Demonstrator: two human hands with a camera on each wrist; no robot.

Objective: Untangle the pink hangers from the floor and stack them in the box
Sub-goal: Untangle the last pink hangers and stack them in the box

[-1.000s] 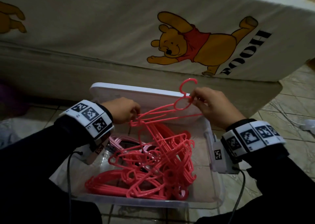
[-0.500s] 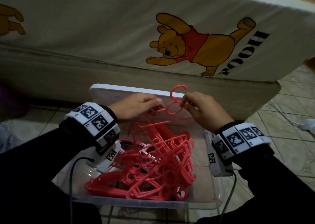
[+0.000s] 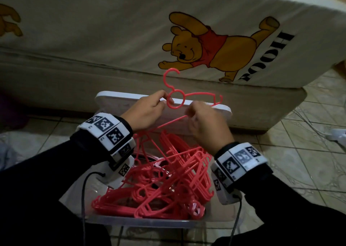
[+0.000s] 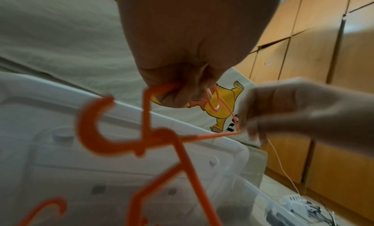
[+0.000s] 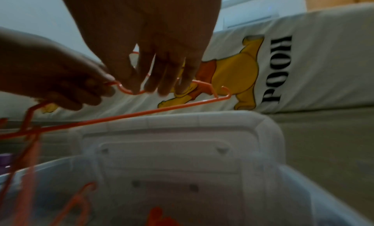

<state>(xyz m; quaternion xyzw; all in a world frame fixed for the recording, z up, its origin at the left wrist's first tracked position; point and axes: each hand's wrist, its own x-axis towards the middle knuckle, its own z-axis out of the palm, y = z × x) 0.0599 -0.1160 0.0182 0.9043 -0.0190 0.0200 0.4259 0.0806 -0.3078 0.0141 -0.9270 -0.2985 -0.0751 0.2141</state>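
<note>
Two hands, left hand [image 3: 148, 112] and right hand [image 3: 204, 125], pinch one thin pink plastic hanger [image 3: 175, 97] above the clear box [image 3: 149, 222] of tangled hangers [image 3: 159, 182].

The bed sheet [image 3: 131, 26] has the big black word "POOH" [image 3: 266, 56] printed on it, turned on its side, next to the yellow bear in the red shirt [image 3: 209, 47]. The right wrist view shows the same word [image 5: 277, 69]. The white wrist bands [image 3: 107, 131] carry black and white square code marks, with tiny signs under them, too small to read.
</note>
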